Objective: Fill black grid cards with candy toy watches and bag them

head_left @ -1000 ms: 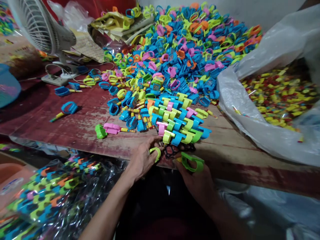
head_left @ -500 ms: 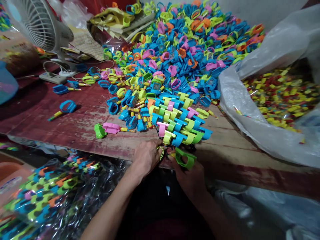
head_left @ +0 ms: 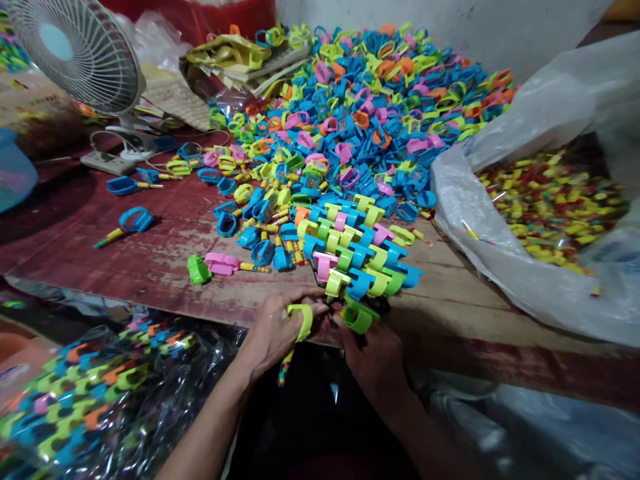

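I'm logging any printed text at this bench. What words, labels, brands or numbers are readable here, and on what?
None can be read.
Pale label on the orange tub: too blurred.
Reddish marks on the bag behind the fan: too blurred to tell if they are print.
Green piece in the right hand: no text visible.

Our left hand (head_left: 280, 330) holds yellow-green ring piece (head_left: 302, 323); right (head_left: 373, 347) holds green one (head_left: 359, 317), near packed rows (head_left: 357, 247) on desk (head_left: 235, 293).
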`<state>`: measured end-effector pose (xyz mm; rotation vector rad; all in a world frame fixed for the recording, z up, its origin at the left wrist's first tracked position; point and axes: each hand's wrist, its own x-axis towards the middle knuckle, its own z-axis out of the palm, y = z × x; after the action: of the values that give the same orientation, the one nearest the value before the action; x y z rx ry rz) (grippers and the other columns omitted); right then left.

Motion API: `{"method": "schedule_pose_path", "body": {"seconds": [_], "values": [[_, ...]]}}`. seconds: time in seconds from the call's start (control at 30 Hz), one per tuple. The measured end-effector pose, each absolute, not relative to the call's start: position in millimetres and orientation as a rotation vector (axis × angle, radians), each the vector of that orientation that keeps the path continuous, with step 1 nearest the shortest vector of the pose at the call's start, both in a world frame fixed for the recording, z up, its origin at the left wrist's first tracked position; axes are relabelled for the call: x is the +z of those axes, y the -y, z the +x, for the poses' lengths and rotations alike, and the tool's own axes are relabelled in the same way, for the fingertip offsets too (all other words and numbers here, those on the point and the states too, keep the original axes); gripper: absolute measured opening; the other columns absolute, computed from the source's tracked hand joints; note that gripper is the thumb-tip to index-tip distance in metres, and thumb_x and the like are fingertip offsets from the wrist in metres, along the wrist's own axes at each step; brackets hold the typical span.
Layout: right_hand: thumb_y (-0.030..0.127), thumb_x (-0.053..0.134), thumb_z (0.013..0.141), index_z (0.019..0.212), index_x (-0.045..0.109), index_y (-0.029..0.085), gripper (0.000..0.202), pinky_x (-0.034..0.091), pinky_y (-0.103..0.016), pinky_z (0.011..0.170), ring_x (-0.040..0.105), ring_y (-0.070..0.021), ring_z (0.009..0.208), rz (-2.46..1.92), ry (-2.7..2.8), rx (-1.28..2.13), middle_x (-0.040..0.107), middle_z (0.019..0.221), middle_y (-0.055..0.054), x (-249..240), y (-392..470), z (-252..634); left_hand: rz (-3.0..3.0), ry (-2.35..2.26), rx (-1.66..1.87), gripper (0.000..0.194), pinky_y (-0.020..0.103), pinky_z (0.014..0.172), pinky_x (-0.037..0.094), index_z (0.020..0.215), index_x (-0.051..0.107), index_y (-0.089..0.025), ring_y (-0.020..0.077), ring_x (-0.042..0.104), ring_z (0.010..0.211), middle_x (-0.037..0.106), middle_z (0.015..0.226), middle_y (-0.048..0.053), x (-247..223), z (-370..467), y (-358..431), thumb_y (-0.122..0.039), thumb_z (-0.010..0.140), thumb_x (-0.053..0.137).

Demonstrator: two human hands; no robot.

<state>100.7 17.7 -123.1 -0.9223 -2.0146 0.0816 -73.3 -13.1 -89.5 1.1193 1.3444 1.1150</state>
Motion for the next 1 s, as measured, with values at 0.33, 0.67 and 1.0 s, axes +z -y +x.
{"method": "schedule_pose_path", "body": {"seconds": [0.33, 0.67, 1.0], "values": [[0.023, 0.046, 0.096, 0.094, 0.066, 0.02, 0.021, 0.057, -0.026, 0.062, 0.07, -0.018, 0.069, -0.885, 2.073, 0.105, 0.073, 0.08, -0.004, -115, -20, 104, 0.936, -1.301, 1.344, 0.066, 0.017, 0.058, 0.04, 0.132, 0.055, -0.02, 0.0068, 0.05, 0.059, 0.059, 0.069, -0.005, -88, -38, 28, -0.022, 0.071, 0.079], [0.028, 0.056, 0.096, 0.083, 0.067, 0.016, 0.021, 0.054, -0.026, 0.068, 0.069, -0.0176, 0.072, -0.959, 2.039, -0.034, 0.072, 0.075, -0.006, -130, -21, 108, 1.06, -1.376, 1.119, 0.064, 0.021, 0.072, 0.049, 0.139, 0.051, -0.023, 0.0127, 0.062, 0.075, 0.068, 0.08, -0.003, -104, -55, 38, -0.015, 0.077, 0.063], [0.024, 0.055, 0.093, 0.088, 0.065, 0.017, 0.013, 0.054, -0.028, 0.074, 0.068, -0.0189, 0.077, -1.015, 2.018, 0.038, 0.072, 0.081, -0.006, -130, -20, 109, 1.184, -1.363, 1.076, 0.082, 0.027, 0.091, 0.053, 0.144, 0.045, -0.03, 0.0169, 0.068, 0.102, 0.072, 0.115, -0.001, -92, -50, 31, -0.002, 0.067, 0.047]]}}
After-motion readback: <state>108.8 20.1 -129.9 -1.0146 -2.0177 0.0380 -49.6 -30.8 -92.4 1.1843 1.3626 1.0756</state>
